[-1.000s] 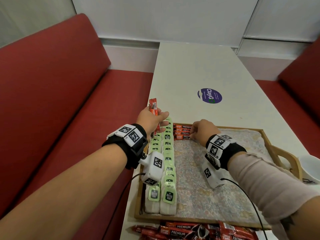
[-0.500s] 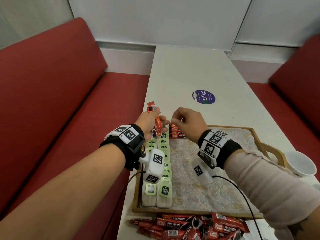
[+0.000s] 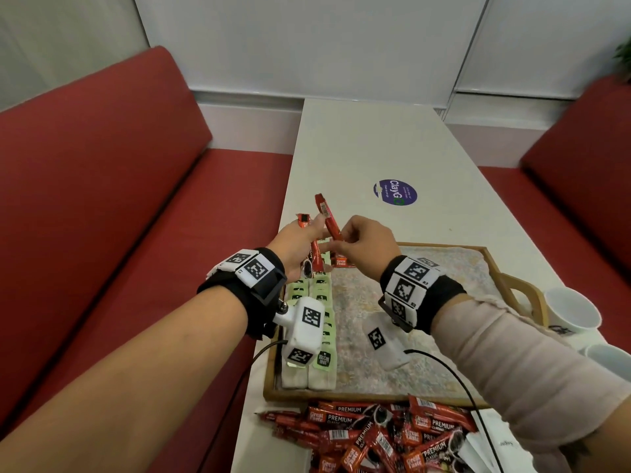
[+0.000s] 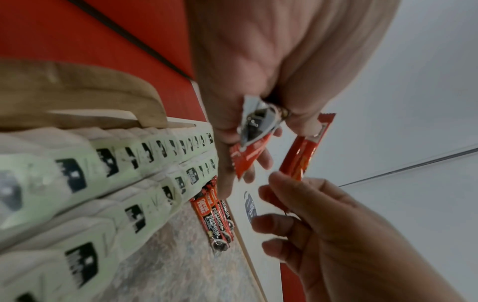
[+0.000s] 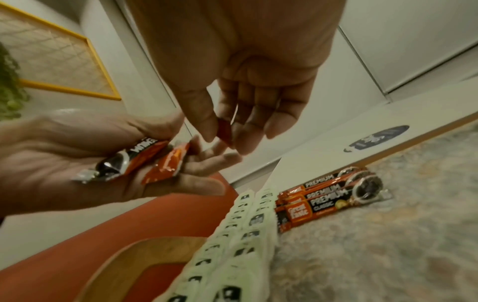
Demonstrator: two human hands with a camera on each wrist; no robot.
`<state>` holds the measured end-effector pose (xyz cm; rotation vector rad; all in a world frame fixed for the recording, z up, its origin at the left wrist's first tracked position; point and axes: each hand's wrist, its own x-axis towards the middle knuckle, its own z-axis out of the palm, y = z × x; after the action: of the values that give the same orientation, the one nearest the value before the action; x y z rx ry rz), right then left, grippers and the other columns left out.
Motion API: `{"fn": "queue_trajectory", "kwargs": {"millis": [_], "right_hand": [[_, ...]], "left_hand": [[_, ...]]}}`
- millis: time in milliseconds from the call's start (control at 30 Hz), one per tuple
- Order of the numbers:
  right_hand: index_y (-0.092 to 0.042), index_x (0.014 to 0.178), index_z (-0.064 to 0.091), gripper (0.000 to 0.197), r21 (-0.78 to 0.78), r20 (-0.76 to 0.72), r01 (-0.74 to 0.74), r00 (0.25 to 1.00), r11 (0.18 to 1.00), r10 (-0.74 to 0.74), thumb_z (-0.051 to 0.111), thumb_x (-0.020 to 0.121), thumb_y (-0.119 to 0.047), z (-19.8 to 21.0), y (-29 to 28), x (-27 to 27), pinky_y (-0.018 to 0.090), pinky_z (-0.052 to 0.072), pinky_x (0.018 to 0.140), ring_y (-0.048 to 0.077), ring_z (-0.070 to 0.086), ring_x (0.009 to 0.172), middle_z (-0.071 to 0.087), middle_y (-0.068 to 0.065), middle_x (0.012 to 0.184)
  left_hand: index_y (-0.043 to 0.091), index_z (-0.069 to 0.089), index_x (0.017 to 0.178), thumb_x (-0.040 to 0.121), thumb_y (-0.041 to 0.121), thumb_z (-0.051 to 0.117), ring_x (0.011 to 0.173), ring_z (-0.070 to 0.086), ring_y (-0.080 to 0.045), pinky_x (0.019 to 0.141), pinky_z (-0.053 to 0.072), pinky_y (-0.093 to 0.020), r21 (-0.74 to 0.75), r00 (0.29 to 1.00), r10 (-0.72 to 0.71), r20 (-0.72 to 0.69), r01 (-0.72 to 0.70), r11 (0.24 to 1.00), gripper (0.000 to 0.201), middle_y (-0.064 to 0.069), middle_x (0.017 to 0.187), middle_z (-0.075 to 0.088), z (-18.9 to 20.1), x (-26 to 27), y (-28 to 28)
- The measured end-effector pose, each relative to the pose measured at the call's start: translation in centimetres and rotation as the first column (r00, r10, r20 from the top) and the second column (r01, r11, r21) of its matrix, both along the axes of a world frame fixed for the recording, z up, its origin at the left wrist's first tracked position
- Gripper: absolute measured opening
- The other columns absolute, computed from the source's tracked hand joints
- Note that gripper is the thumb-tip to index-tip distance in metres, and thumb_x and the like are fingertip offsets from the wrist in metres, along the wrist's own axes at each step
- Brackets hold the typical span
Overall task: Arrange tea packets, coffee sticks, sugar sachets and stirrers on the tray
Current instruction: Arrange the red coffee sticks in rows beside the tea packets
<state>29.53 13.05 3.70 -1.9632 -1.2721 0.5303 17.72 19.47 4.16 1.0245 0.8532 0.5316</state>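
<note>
My left hand (image 3: pixel 300 244) hovers over the tray's far left corner and grips a couple of red coffee sticks (image 4: pixel 252 151) (image 5: pixel 145 161). My right hand (image 3: pixel 358 244) meets it and pinches the lower end of one raised coffee stick (image 3: pixel 327 218) (image 4: pixel 301 151). The wooden tray (image 3: pixel 375 398) has a patterned liner. Two columns of green-tagged tea packets (image 3: pixel 322 302) (image 5: pixel 245 235) run along its left side. A few coffee sticks (image 5: pixel 331 194) (image 4: pixel 214 214) lie side by side at the far left corner. No sugar sachets or stirrers show.
A loose pile of red coffee sticks (image 3: pixel 375 435) lies on the white table in front of the tray. White cups (image 3: pixel 573 312) stand to the right of the tray handle. Red bench seats flank the table; a purple sticker (image 3: pixel 395 192) marks its middle.
My right hand has left the sticks laid on the tray, risen to my left hand and taken hold of one stick from it. The left hand stayed in place.
</note>
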Motion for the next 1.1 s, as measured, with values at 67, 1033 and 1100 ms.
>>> {"fn": "queue_trajectory", "kwargs": {"millis": [67,1033,1100], "right_hand": [[-0.019,0.068,0.046,0.023,0.007,0.113,0.042,0.993,0.999,-0.043,0.068,0.076,-0.019,-0.1,-0.3,0.5,0.028,0.040,0.055,0.017,0.050,0.061,0.053,-0.004,0.063],[-0.015,0.081,0.067,0.004,-0.234,0.175,0.122,0.981,0.965,-0.082,0.070,0.083,-0.016,-1.8,0.0,5.5,0.024,0.041,0.066,0.017,0.057,0.079,0.063,0.001,0.080],[-0.013,0.087,0.070,0.006,-0.295,0.208,0.129,0.976,0.947,-0.068,0.071,0.082,-0.017,-2.3,0.1,5.9,0.023,0.037,0.057,0.017,0.054,0.077,0.061,0.001,0.080]], "left_hand": [[0.012,0.048,0.115,0.100,0.030,0.044,0.094,0.064,-0.020,0.067,0.055,-0.045,-0.004,0.999,0.048,0.015,-0.048,0.999,0.024,-0.008,0.118,0.059,0.1,-0.1,0.0],[0.015,0.041,0.087,0.095,0.013,0.055,0.077,0.063,-0.014,0.051,0.057,-0.033,0.125,0.976,0.195,-0.093,-0.183,0.975,0.016,-0.006,0.099,0.055,-1.4,0.3,2.5],[0.014,0.041,0.091,0.095,0.013,0.055,0.076,0.063,-0.014,0.051,0.058,-0.033,0.116,0.976,0.198,-0.096,-0.187,0.976,0.015,-0.006,0.099,0.054,-1.6,0.5,2.7]]}}
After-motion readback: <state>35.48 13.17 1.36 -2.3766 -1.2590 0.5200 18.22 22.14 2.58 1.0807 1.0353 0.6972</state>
